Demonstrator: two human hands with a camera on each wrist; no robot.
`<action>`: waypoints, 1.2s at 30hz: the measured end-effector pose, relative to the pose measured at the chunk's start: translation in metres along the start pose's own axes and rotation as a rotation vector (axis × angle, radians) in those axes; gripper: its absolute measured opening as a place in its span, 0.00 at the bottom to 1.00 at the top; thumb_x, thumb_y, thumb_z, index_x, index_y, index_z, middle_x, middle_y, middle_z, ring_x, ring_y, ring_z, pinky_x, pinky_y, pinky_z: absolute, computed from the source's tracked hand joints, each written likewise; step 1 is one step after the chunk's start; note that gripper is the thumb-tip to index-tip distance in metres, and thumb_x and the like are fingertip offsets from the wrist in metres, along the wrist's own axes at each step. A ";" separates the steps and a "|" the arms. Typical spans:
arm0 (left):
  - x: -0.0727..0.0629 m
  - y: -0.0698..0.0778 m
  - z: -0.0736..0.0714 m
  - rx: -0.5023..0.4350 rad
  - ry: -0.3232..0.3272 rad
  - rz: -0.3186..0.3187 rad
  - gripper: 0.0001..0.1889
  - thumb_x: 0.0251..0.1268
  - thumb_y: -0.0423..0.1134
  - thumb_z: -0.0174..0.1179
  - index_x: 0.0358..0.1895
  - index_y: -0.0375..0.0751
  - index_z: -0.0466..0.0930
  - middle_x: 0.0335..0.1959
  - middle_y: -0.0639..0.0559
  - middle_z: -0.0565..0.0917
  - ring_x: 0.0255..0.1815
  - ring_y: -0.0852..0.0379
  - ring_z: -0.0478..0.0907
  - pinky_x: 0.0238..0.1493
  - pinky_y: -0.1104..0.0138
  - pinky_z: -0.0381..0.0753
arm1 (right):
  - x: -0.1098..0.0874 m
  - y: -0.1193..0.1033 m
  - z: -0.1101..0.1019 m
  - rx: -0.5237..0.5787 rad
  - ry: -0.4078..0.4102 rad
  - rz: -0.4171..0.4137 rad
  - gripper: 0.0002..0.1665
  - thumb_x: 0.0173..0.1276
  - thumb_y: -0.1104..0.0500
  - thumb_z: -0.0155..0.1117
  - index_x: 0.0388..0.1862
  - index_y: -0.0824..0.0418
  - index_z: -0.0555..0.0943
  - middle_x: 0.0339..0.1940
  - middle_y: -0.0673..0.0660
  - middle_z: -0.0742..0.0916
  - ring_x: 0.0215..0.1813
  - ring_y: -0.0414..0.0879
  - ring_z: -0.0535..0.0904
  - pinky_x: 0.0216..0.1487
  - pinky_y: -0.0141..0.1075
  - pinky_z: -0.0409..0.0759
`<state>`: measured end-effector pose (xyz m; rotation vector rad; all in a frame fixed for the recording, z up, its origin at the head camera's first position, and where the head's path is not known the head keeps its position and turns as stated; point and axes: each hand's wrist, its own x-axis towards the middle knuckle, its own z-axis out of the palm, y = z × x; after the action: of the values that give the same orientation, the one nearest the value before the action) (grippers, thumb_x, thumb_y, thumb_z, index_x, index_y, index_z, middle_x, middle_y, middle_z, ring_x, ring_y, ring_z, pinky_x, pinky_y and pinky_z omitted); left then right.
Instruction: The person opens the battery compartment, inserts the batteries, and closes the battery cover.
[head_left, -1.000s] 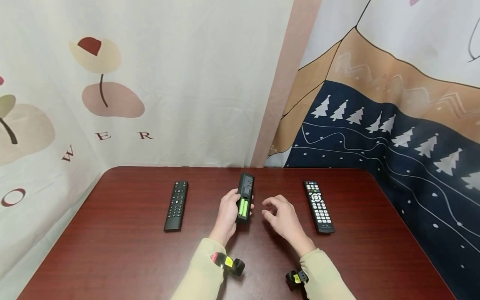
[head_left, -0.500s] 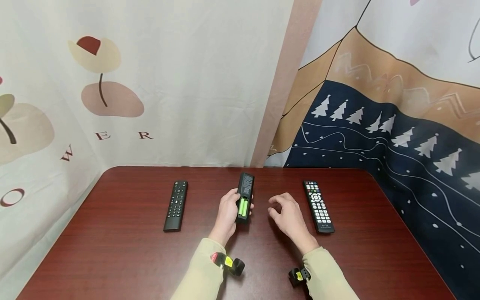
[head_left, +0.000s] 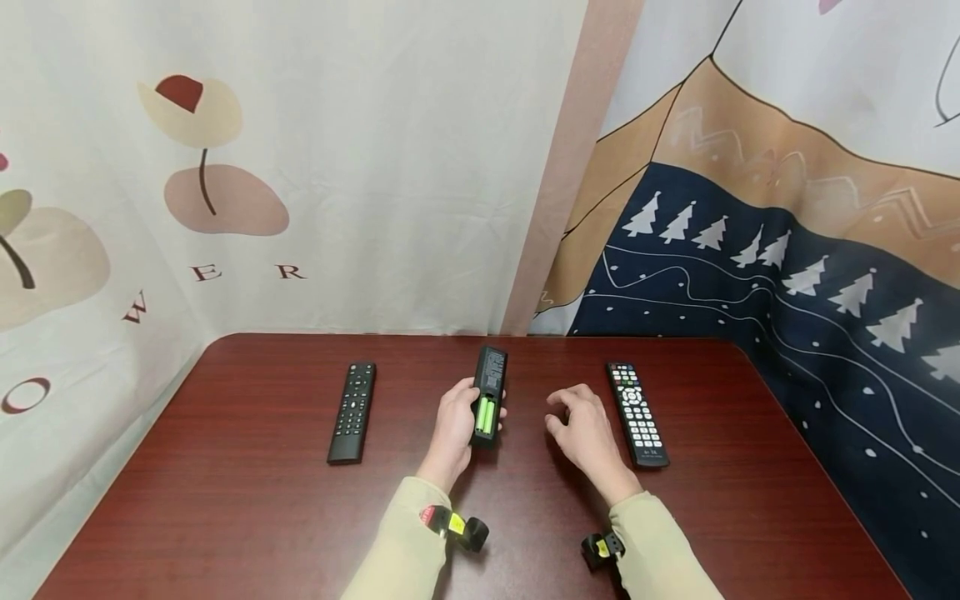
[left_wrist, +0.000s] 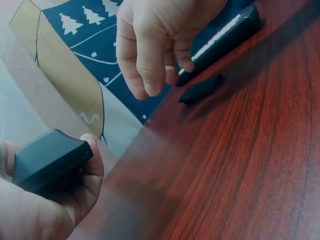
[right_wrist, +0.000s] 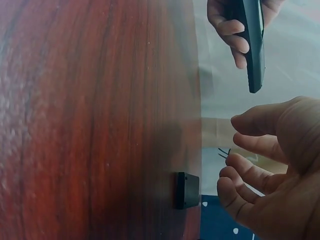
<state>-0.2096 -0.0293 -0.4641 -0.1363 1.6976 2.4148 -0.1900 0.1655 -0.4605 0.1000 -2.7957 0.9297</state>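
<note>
My left hand [head_left: 453, 425] holds a black remote control [head_left: 491, 371] back side up, thumb along its edge and fingers around the far side. Its battery compartment lies uncovered, with two green batteries [head_left: 486, 415] side by side in it. To the right, my right hand [head_left: 585, 427] hovers over the table with loosely bent fingers and nothing between them. Under that hand, the left wrist view shows a small flat black piece [left_wrist: 201, 89], like a battery cover, on the table; from the head view the hand hides it.
A black remote with dark buttons [head_left: 352, 412] lies at the left of the dark red table [head_left: 247, 500]. Another remote with white buttons [head_left: 638, 414] lies just right of my right hand. Printed curtains [head_left: 397, 167] stand behind the table's far edge.
My right hand has drifted right, away from the held remote and closer to the white-buttoned one. The left hand and its remote stay almost still.
</note>
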 end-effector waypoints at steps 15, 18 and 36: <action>-0.001 0.001 0.001 0.003 0.005 -0.010 0.21 0.79 0.32 0.36 0.66 0.27 0.69 0.50 0.28 0.82 0.31 0.56 0.84 0.32 0.63 0.85 | 0.004 0.009 -0.005 -0.060 -0.016 0.051 0.13 0.64 0.66 0.71 0.48 0.64 0.87 0.54 0.64 0.82 0.57 0.64 0.76 0.55 0.55 0.78; -0.001 0.001 0.001 0.005 0.006 -0.012 0.21 0.79 0.33 0.36 0.66 0.27 0.69 0.50 0.28 0.82 0.31 0.56 0.84 0.32 0.63 0.85 | 0.005 0.011 -0.005 -0.083 -0.017 0.056 0.14 0.64 0.66 0.72 0.48 0.64 0.87 0.54 0.65 0.82 0.56 0.64 0.75 0.56 0.55 0.78; 0.000 0.000 -0.001 0.004 0.000 -0.013 0.21 0.79 0.33 0.36 0.66 0.27 0.69 0.51 0.29 0.82 0.32 0.56 0.84 0.33 0.63 0.85 | 0.008 0.018 -0.006 -0.137 -0.107 0.133 0.21 0.64 0.64 0.73 0.56 0.66 0.84 0.56 0.68 0.79 0.57 0.65 0.75 0.56 0.55 0.77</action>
<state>-0.2097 -0.0298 -0.4640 -0.1456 1.6959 2.4023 -0.1991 0.1830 -0.4646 -0.0578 -2.9870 0.7780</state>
